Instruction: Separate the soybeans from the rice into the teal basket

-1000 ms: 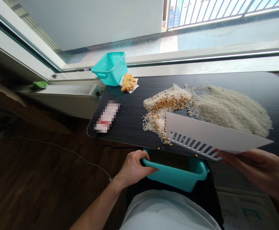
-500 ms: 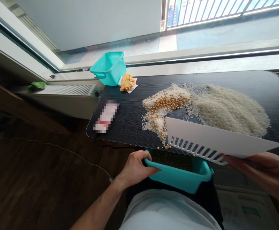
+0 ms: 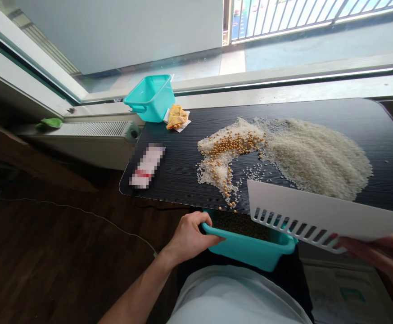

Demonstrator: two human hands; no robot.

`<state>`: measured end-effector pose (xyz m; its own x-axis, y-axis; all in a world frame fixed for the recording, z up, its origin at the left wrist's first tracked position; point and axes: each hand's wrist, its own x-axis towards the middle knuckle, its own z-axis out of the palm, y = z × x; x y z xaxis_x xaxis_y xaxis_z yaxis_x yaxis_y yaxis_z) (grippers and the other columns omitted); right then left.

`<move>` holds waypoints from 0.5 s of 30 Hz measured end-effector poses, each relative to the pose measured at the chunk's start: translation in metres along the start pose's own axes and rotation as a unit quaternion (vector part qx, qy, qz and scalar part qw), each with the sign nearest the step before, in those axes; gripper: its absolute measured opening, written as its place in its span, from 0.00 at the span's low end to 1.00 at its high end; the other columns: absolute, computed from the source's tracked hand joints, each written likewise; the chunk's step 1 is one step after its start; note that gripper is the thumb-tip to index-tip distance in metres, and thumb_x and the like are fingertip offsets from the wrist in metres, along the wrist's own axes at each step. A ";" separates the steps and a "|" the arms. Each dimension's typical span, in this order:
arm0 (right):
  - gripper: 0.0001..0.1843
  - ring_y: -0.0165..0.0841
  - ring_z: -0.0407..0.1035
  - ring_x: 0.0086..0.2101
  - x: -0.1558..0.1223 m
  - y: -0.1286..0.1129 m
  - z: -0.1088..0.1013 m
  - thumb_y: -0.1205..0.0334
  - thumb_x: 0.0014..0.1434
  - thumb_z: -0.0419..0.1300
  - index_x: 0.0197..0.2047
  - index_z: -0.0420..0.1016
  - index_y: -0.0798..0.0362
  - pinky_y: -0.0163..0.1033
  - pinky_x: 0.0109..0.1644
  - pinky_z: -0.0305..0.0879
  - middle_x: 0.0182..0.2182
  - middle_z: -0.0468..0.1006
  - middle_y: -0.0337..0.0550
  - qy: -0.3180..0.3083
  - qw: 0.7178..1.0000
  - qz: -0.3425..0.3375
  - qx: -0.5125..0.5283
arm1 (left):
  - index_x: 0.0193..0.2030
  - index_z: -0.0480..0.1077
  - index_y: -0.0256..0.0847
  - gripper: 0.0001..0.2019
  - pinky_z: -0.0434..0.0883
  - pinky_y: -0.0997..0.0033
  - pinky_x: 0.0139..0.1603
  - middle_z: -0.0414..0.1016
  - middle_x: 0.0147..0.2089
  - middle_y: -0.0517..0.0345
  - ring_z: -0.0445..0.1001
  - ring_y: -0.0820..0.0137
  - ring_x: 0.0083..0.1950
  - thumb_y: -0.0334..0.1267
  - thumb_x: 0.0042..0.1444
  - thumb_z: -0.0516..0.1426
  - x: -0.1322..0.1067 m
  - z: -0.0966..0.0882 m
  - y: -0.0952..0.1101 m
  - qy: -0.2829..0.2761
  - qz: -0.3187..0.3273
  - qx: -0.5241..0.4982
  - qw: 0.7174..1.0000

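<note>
My left hand [image 3: 189, 236] grips the left rim of a teal tub [image 3: 250, 247] held at my lap, just under the front edge of the black table [image 3: 179, 162]. The tub holds dark greenish grains. My right hand [image 3: 375, 254] holds a white slotted plastic board [image 3: 321, 211] tilted over the table's front edge, right of the tub. On the table lies a big pile of white rice [image 3: 314, 155]. Left of it, yellow soybeans [image 3: 233, 146] are mixed with rice, trailing toward the edge.
A second teal tub [image 3: 151, 96] stands empty at the table's back left, with a yellow cloth [image 3: 176, 116] beside it. A blurred pink-and-white packet [image 3: 147, 164] lies near the left edge. A radiator [image 3: 91, 130] and window sill run behind; dark wooden floor to the left.
The slotted board has slid to the right and toward me, uncovering more soybeans and loose rice near the front edge. My left hand and the tub have stayed in place.
</note>
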<state>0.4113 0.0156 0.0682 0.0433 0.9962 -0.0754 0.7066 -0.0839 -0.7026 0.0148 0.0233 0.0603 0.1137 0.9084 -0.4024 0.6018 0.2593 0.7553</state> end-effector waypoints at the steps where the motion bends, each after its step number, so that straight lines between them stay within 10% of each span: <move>1: 0.22 0.46 0.83 0.25 0.007 -0.012 0.001 0.28 0.42 0.70 0.28 0.90 0.35 0.45 0.30 0.84 0.24 0.87 0.39 -0.034 0.999 0.004 0.040 | 0.23 0.66 0.40 0.16 0.59 0.72 0.35 0.65 0.26 0.67 0.64 0.74 0.31 0.38 0.43 0.71 0.000 0.000 0.000 0.000 -0.001 -0.001 1.000; 7: 0.28 0.44 0.82 0.24 0.034 -0.068 0.016 0.24 0.39 0.71 0.25 0.89 0.41 0.40 0.28 0.82 0.23 0.87 0.44 -0.076 0.991 -0.028 0.103 | 0.23 0.67 0.40 0.15 0.57 0.73 0.33 0.64 0.26 0.68 0.63 0.74 0.30 0.37 0.42 0.71 -0.004 -0.003 -0.002 0.008 -0.006 -0.006 1.000; 15: 0.33 0.42 0.80 0.21 0.043 -0.072 0.016 0.19 0.36 0.69 0.22 0.88 0.43 0.39 0.23 0.79 0.21 0.86 0.45 -0.062 0.994 -0.020 0.085 | 0.23 0.67 0.40 0.15 0.57 0.73 0.32 0.64 0.26 0.68 0.63 0.75 0.30 0.37 0.42 0.71 -0.005 -0.007 -0.004 0.012 -0.007 -0.003 1.000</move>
<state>0.3507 0.0638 0.1041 -0.0776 0.9893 -0.1234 0.5765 -0.0565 -0.8152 0.0064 0.0201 0.0622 0.0861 0.9126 -0.3996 0.5978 0.2735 0.7535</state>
